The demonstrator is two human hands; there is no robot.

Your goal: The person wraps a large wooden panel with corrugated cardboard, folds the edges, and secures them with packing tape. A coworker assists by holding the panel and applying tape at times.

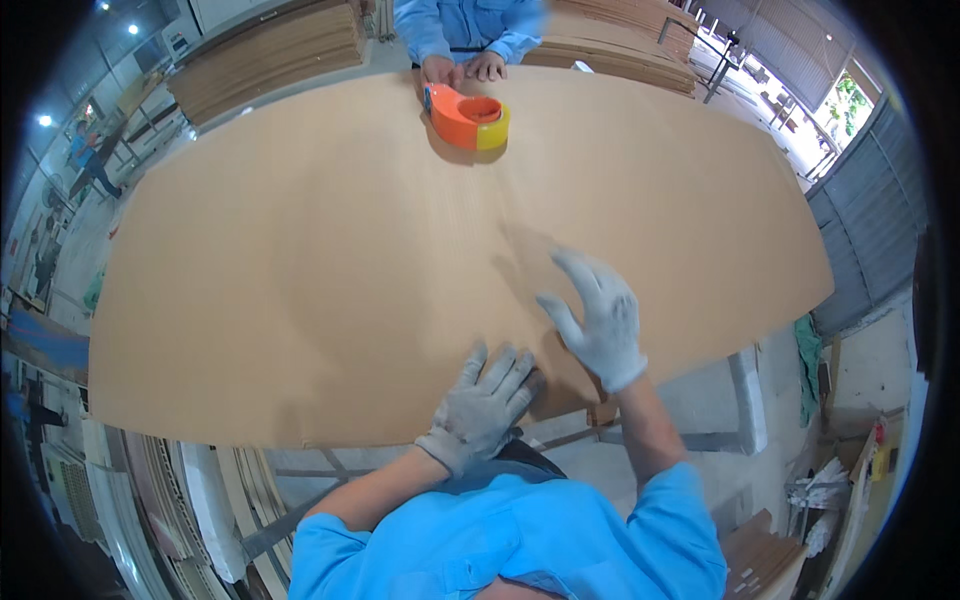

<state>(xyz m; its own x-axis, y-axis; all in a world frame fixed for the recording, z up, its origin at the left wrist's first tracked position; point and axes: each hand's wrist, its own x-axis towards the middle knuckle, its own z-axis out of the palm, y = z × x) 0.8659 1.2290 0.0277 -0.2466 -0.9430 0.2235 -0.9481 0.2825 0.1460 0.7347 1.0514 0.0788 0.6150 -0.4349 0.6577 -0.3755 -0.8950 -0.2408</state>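
Your light-blue shirt (510,550) fills the space closest to the camera, and your bare forearms reach up from it in grey-white gloves. In front of you lies a wide brown cardboard sheet (250,250), spreading across most of the view. Your left hand (478,408) rests flat on it at the near edge, fingers slightly spread and clasping nothing. Your right hand (606,325) is raised over the sheet to the right, thumb and fingers well apart, with nothing between them; your two hands are separate from each other. At the far edge, an orange-and-yellow tape dispenser (455,122) is above the sheet, well away from your hands. A co-worker in a blue shirt (470,25) has one bare hand (440,70) at its handle end and the other bare hand (487,67) on the sheet's edge. Behind stand stacked brown boards (270,65).
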